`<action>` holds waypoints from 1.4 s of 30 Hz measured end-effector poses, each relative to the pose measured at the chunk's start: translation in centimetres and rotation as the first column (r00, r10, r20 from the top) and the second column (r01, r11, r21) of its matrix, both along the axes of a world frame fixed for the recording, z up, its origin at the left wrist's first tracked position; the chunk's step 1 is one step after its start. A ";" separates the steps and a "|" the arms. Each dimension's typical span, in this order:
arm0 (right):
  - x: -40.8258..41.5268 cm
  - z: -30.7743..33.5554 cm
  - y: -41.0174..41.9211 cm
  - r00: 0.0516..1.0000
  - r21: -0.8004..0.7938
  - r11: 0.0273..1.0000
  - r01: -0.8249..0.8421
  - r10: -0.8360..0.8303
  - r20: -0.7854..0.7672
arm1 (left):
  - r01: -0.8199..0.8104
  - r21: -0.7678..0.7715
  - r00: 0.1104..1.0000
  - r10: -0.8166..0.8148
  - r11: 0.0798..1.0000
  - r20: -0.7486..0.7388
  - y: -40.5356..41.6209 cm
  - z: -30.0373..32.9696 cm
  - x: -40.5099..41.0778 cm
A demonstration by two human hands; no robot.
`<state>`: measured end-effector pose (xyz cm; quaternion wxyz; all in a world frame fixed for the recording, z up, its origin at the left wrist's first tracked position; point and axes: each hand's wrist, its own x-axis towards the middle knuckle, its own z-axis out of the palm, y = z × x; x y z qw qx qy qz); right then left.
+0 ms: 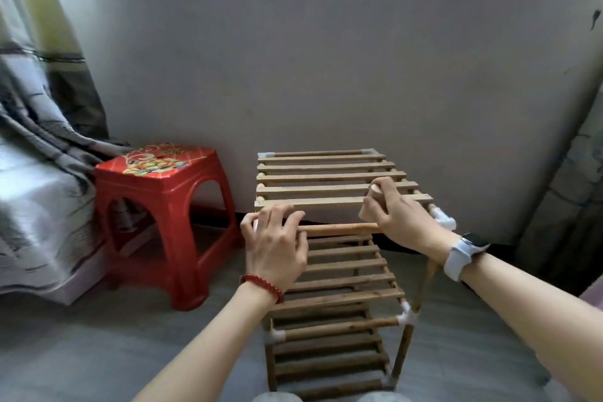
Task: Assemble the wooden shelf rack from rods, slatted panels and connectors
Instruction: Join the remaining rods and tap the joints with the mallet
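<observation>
The wooden shelf rack stands upright on the floor in front of me, with three slatted tiers. Its top slatted panel (326, 178) lies on the upper frame. My left hand (277, 251) rests with spread fingers on the left end of the top front rod (339, 229), covering that corner. My right hand (394, 215) curls its fingers round the nearest slat of the top panel at its right end, beside a white corner connector (445, 221). Below are the middle panel (346, 271), the bottom panel (326, 356) and another white connector (408, 318).
A red plastic stool (163, 206) stands just left of the rack. A bed with a grey patterned blanket (32, 179) fills the left side. The rack stands close to the grey wall (326, 75) under a window. Grey floor (130, 336) lies open at the front left.
</observation>
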<state>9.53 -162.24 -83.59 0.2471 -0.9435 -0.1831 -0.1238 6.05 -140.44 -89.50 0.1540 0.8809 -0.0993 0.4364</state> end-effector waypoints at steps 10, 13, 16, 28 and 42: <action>-1.2 6.3 12.8 0.942 0.034 0.974 -0.224 0.207 0.264 | -0.048 -0.644 0.809 -0.347 0.764 -0.473 5.8 -1.3 -0.8; -1.4 5.4 14.5 0.922 0.196 0.959 -0.203 0.119 0.369 | -0.035 -0.659 0.812 -0.363 0.751 -0.457 5.9 -1.8 -0.9; -2.9 0.9 15.6 0.986 -0.243 0.964 -0.108 0.136 0.101 | -0.050 -0.681 0.804 -0.376 0.731 -0.462 6.2 -2.1 -0.6; -1.8 0.6 15.8 0.993 -0.299 0.949 -0.099 0.112 0.028 | 0.000 -0.650 0.817 -0.375 0.760 -0.438 6.8 -2.7 -0.3; -2.1 -3.7 10.1 0.987 0.384 0.913 -0.142 0.101 0.124 | 0.105 -0.372 0.869 -0.267 0.922 -0.417 5.4 -2.3 -1.9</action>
